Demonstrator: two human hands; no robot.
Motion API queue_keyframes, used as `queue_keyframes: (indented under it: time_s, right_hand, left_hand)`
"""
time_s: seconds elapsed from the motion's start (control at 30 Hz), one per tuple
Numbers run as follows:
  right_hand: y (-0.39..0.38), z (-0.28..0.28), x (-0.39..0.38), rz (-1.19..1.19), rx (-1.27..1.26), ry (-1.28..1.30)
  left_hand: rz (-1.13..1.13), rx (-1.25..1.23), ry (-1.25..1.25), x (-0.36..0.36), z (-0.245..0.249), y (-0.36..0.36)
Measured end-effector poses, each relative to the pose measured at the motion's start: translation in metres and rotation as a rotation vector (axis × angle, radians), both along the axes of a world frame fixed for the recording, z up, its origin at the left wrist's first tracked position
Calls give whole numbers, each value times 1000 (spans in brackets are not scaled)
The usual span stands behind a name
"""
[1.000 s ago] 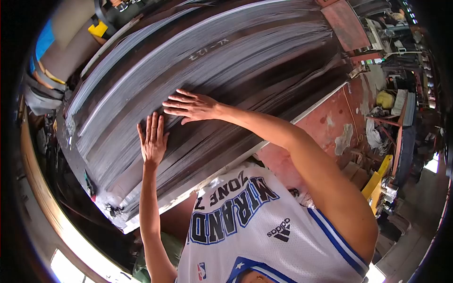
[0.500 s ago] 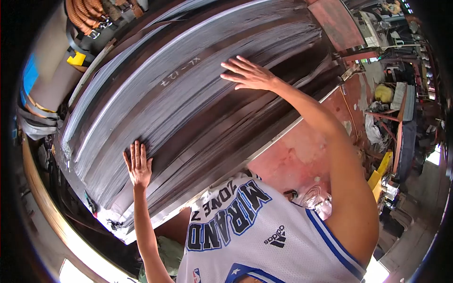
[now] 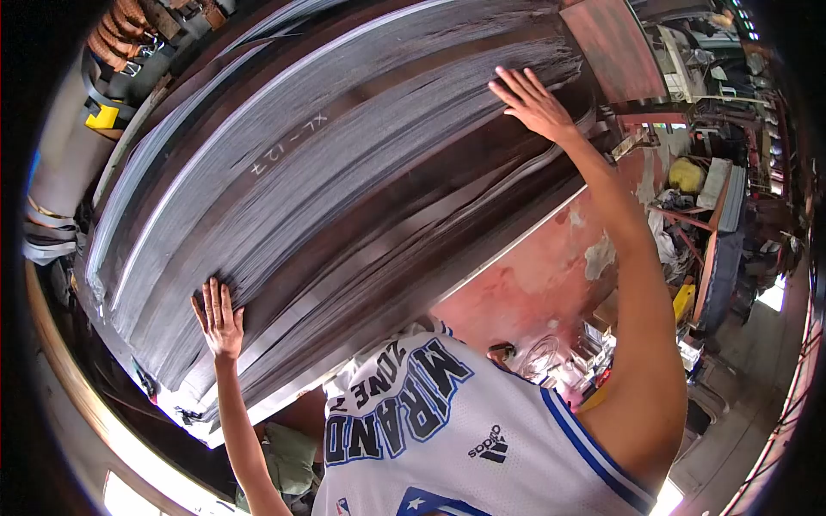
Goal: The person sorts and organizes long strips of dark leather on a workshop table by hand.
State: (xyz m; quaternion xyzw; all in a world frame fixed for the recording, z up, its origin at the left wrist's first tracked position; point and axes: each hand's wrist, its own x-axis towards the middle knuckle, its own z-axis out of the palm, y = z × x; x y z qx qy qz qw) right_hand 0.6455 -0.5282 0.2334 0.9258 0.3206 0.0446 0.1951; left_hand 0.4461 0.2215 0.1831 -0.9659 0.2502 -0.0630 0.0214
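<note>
Long dark strips point(image 3: 335, 163) lie side by side in a layered stack, with "XL-127" written on one of them in light marks. My left hand point(image 3: 219, 322) rests flat near the lower left part of the stack, fingers extended and holding nothing. Toward the stack's right end, my right hand point(image 3: 535, 107) lies palm down on the strips, its fingers spread. Neither hand grips anything.
A red, worn surface point(image 3: 516, 284) borders the stack's near edge. Coiled brown straps point(image 3: 120, 34) are at the top left. Cluttered shelving, a yellow bundle point(image 3: 686, 175) and a yellow object point(image 3: 683, 303) stand at the right.
My right hand has slid to the right and slightly up along the strips. My left hand appears a little farther left and lower. The whole view has shifted somewhat.
</note>
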Motion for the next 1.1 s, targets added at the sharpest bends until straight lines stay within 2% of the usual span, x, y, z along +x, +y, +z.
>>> queue_keyframes:
  time_s: [0.17,0.23,0.37,0.53,0.57,0.63,0.67,0.83,0.9,0.97,1.1]
  right_hand:
    - [-9,-7,0,-55,40,-1]
    - [-11,-11,-3,-55,97,-14]
    - [-3,-23,-12,-153,267,-63]
    - [39,-6,-38,-304,364,-17]
    - [44,-4,-42,-295,369,-17]
    - [58,3,-50,-250,526,123]
    - [69,8,-58,-224,595,101]
    - [106,6,-91,-219,605,79]
    - [134,12,-106,-228,720,168]
    - [161,14,-121,-134,763,219]
    - [206,17,-154,-40,793,516]
  left_hand:
    - [27,15,52,0,0,0]
    - [8,-11,14,1,2,-2]
    - [51,0,90,1,6,1]
    - [53,-54,71,3,-2,7]
    - [67,-62,88,3,-1,6]
    - [56,-98,81,6,0,3]
    - [59,-115,80,7,-1,2]
    - [78,-189,101,11,-7,-2]
    - [74,-211,76,14,-13,-3]
    - [62,-239,64,17,-18,-4]
    - [96,-285,-17,6,-4,-11]
